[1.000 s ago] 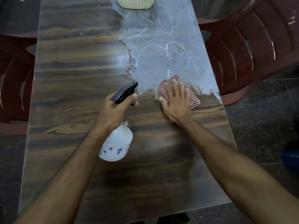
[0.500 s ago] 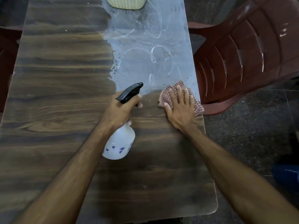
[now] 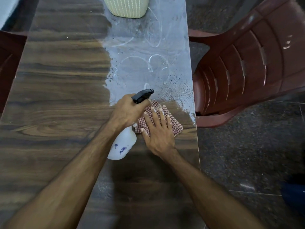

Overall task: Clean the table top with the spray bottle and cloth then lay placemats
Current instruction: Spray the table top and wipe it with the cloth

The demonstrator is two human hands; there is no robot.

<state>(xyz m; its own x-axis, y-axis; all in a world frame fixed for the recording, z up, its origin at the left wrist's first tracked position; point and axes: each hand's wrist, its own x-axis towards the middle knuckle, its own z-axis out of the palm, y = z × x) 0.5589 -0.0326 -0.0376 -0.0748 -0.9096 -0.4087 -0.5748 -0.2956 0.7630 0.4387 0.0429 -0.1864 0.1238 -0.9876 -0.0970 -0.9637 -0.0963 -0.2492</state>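
I've got the red-and-white checked cloth (image 3: 171, 123) flat on the dark wood-grain table top (image 3: 57, 96), near the right edge, with my right hand (image 3: 159, 133) spread open on top of it, fingers splayed and pressing down, palm trailing onto the wood. Just beside it, touching at the cloth's left side, my left hand (image 3: 127, 111) is wrapped tight around the neck of the white plastic spray bottle with small blue flowers (image 3: 123, 146); its black trigger head (image 3: 142, 95) points away from me, over the wet patch. That patch is a grey, filmy sheet of spray (image 3: 148, 63) with curved wipe marks and droplets, covering the far right part of the table. A pale ribbed basket (image 3: 127, 7) stands at its far end. A dark red plastic chair (image 3: 247, 71) sits close against the right edge, on speckled dark stone flooring (image 3: 247, 154). Another red chair (image 3: 8, 66) shows at the left.
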